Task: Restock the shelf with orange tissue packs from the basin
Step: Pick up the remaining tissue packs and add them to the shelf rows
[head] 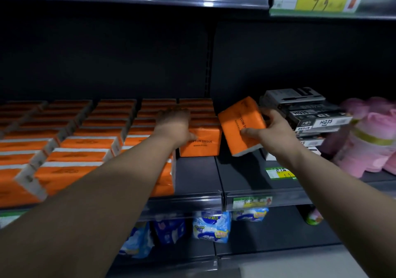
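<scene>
Several rows of orange tissue packs fill the left part of the dark shelf. My left hand rests on top of the rightmost row, its thumb against the front pack marked "TISSUE". My right hand grips another orange tissue pack, tilted in the air just right of that row, above the bare shelf floor. The basin is not in view.
Black and grey boxes marked HQ35 are stacked right of the held pack, with pink bundles beyond. Price tags line the shelf edge. Blue and white packets lie on the shelf below. Another shelf runs overhead.
</scene>
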A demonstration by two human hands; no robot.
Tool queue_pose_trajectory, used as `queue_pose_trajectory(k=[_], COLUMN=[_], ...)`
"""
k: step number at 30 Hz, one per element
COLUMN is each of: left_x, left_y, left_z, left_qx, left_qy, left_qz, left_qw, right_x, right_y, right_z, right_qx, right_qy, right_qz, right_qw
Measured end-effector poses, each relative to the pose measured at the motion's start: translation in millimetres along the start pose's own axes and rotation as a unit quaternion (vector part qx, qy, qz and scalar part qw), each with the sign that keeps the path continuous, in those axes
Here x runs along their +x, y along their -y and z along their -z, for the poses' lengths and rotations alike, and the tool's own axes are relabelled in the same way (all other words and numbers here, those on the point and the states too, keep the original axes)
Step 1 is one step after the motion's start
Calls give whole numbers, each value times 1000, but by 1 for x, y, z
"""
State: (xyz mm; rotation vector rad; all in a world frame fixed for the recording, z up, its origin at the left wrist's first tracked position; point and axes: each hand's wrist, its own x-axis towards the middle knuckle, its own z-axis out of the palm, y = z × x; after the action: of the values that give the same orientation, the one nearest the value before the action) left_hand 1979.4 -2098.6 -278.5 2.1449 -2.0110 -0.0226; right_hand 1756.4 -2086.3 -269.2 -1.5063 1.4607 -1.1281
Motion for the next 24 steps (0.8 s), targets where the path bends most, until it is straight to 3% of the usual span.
queue_pose_trajectory(k=[8,14,20,24], left_x=[-10,-35,-58,-64], left_y=[24,48,60,66], left_z=[10,16,20,21], left_qx=[-145,-103,-37,-23], left_qy=[-9,-69,-101,-109], left_qz=[14,-6,-34,-50], left_qw=[989,992,994,993], right_x=[-11,-15,-11,-13], right_y=[10,8,-2,-7], right_z=[-11,-46,-79,-84], right_qx=[-76,-229,-408,-445], right_qy=[109,175,116,69], right_qz=[47,124,237,249], right_qw=[990,949,874,857])
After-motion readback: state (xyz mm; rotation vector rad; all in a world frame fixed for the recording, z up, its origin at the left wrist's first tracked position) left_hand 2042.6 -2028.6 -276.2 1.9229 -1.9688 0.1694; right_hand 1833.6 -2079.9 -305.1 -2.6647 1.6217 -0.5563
